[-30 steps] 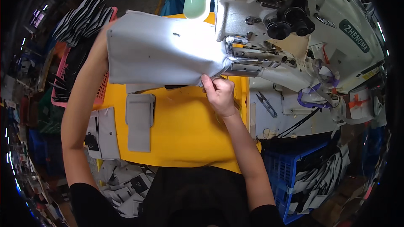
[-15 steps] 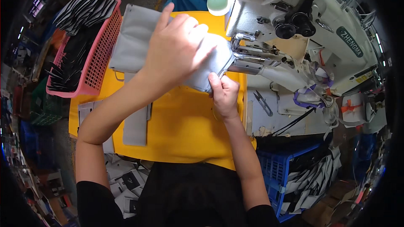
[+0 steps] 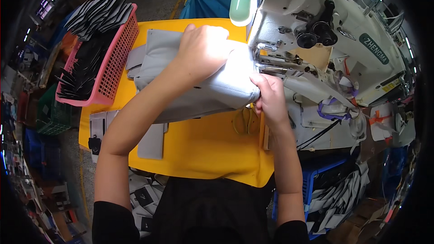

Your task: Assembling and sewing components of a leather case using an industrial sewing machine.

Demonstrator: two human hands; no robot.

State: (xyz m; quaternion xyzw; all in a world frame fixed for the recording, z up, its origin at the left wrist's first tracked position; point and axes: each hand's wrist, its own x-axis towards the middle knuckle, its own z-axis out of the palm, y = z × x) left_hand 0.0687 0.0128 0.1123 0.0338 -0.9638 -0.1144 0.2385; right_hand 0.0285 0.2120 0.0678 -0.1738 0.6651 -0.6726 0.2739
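Note:
A grey fabric bag (image 3: 199, 95) lies slantwise over the yellow table cover, its right end at the sewing machine's arm (image 3: 276, 66). My left hand (image 3: 205, 54) rests on top of it, fingers curled and closed on the cloth; the fingertips are partly hidden. Thumb and fingers of my right hand (image 3: 271, 97) pinch the bag's lower right corner, just below the machine's sewing end. Whether the needle is in the cloth I cannot tell. Beneath that corner, yellow-handled scissors (image 3: 244, 121) lie on the cover.
A pink basket (image 3: 106, 70) of black and grey pieces stands at the left. Grey strips (image 3: 150, 144) lie on the yellow cover (image 3: 203, 153). The sewing machine (image 3: 298, 0) fills the far right. A blue crate (image 3: 308, 185) with grey pieces stands lower right; a blue-lined yellow bin (image 3: 205, 7) is behind.
The grey bag has swung and shifted right, more of its body now spread before me. My right hand moved right with its corner. My left fingers curled in; the scissors came into view.

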